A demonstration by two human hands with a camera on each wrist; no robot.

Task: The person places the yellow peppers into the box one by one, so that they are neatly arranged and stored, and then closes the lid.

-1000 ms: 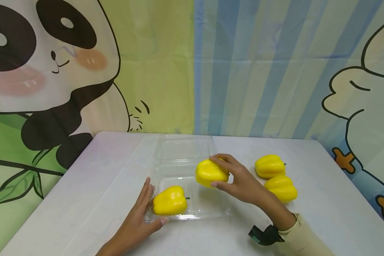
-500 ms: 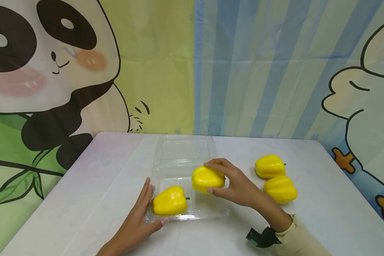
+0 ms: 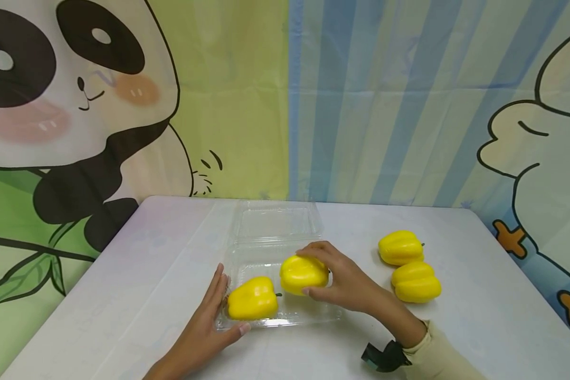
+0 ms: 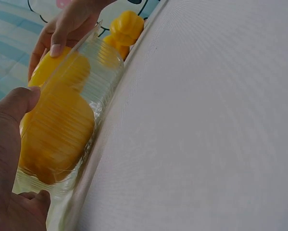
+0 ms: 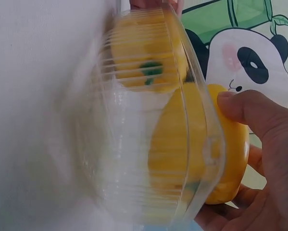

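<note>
A clear plastic clamshell container [image 3: 309,317] lies on the table with its lid [image 3: 275,221] folded back. One yellow bell pepper [image 3: 253,298] rests in its left part, stem to the right. My right hand [image 3: 347,279] grips a second yellow bell pepper [image 3: 304,275] between thumb and fingers. In the right wrist view this held pepper [image 5: 235,144] sits partly below the container's rim; whether it touches the bottom I cannot tell. My left hand [image 3: 201,322] rests against the container's left side with straight fingers, its thumb along the near edge.
Two more yellow bell peppers, a farther one [image 3: 401,247] and a nearer one [image 3: 416,282], lie close together on the white table [image 3: 123,295] to the right. Behind the table hangs a printed curtain [image 3: 361,105]. A black device [image 3: 386,357] is on my right wrist.
My right hand has moved left, toward me and lower with its bell pepper, which now sits closer to the pepper in the container. The left hand has stayed in place.
</note>
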